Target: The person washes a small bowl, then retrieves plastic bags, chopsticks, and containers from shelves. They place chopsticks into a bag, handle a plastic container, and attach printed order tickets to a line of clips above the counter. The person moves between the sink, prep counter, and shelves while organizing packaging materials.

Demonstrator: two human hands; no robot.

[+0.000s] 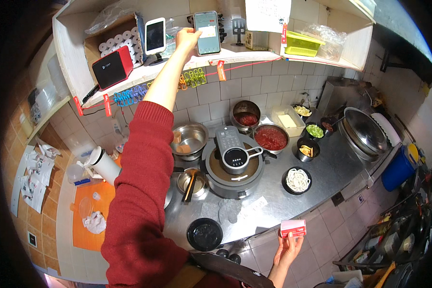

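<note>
My left hand point(187, 37) reaches up to the shelf, its fingertips at the left side of the lit screen of a smartphone point(207, 43). Its fingers look partly curled, and whether they grip the phone cannot be told. Low on the right, my right hand point(288, 248) holds a small red-and-white box point(293, 228) that bears writing. Left of the smartphone stands a white phone point(155, 36) with a dark screen. Below on the steel counter point(270, 212) are a round grey cooker point(234, 185) and a black bowl of thick white noodles point(298, 180).
Metal bowls of red sauce point(271, 139) stand behind the cooker, near a tub with a pale yellow block point(287, 121). A pot with chopsticks point(189, 189) and a black bowl point(204, 234) are to the left. Coloured binder clips point(194, 77) hang under the shelf point(244, 57).
</note>
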